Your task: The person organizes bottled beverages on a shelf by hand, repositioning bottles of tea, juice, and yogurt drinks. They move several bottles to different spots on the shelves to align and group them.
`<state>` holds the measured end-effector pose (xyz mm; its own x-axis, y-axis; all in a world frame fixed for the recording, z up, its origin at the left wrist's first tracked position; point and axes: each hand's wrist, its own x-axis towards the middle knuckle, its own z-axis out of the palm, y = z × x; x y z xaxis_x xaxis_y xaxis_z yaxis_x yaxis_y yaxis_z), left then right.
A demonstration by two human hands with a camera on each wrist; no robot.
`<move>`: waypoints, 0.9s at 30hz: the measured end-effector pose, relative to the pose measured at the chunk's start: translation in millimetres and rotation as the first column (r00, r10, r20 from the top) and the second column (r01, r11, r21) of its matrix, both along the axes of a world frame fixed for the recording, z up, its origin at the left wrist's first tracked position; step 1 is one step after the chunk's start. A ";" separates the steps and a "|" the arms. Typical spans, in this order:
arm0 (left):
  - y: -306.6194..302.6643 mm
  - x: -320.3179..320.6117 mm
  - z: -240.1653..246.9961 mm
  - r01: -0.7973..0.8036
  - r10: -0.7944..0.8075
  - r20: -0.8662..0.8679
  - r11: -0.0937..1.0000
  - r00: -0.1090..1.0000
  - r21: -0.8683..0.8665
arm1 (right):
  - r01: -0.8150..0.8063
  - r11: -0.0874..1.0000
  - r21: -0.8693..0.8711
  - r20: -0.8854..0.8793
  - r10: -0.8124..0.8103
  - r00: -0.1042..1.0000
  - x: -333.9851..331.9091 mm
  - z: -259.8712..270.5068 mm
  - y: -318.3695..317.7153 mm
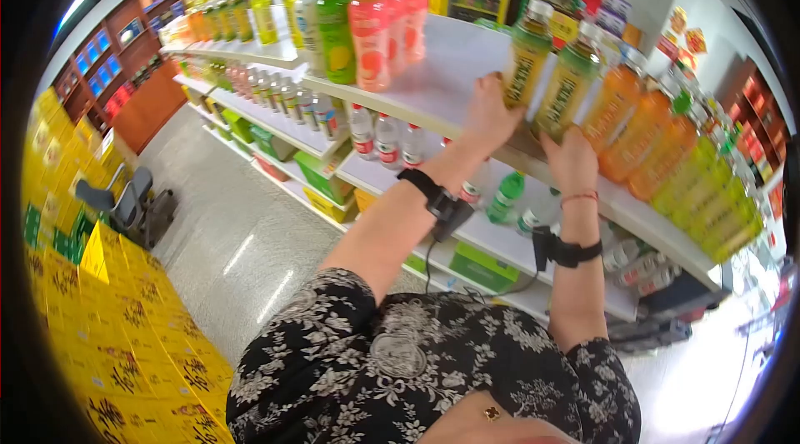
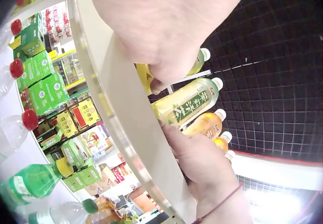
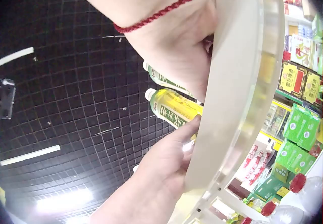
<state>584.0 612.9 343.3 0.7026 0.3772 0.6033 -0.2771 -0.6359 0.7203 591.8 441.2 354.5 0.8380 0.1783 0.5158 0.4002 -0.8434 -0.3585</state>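
Observation:
My left hand (image 1: pixel 492 115) holds the lower part of a green-labelled drink bottle (image 1: pixel 527 65) at the front of the top shelf (image 1: pixel 454 102). Beside it, my right hand (image 1: pixel 573 162) grips a second bottle (image 1: pixel 568 87) of the same kind low down, the thumb at its base. Both bottles stand upright, side by side. From the left wrist, the right thumb shows against the second bottle (image 2: pixel 189 103); its other fingers are hidden. In the right wrist view, the left thumb lies against the first bottle (image 3: pixel 174 108).
Orange drink bottles (image 1: pixel 614 107) and yellow-green ones (image 1: pixel 708 194) line the shelf to the right. Pink bottles (image 1: pixel 371 40) stand to the left. Lower shelves hold clear bottles and a green bottle (image 1: pixel 506 197). Yellow cartons (image 1: pixel 125 344) and an office chair (image 1: pixel 129 198) are at the left.

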 end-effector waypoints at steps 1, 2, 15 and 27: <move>-0.4 -1.4 0.0 0.033 -0.033 -0.013 0.999 0.999 -0.007 | 0.015 1.000 0.003 -0.010 -0.015 1.000 -3.2 2.5 1.4; 0.5 -1.9 0.3 0.021 -0.021 0.000 1.000 1.000 -0.005 | 0.044 0.999 0.000 -0.021 -0.044 0.999 -1.6 1.6 0.0; 1.8 -7.6 6.4 0.043 -0.043 -0.008 0.999 0.999 -0.014 | 0.011 1.000 0.016 -0.046 -0.010 0.999 -2.1 2.8 0.2; -0.7 -10.8 8.4 0.008 -0.009 0.010 0.999 1.000 0.036 | 0.013 1.000 -0.001 -0.048 -0.013 0.999 1.3 -0.5 -1.0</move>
